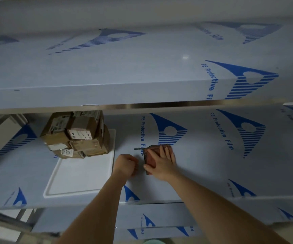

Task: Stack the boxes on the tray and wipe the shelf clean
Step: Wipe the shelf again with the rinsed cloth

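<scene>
Both forearms reach in from below. Right hand lies flat, fingers spread, pressing a reddish scouring pad onto the shelf. Left hand is curled into a loose fist just beside the pad, holding nothing visible. Cardboard boxes sit stacked on the white tray's far end, left of the hands. Risk: a leftward stroke could knock the tray and topple the uneven stack. Shelving is wrapped in blue-printed protective film; lighting dim.
</scene>
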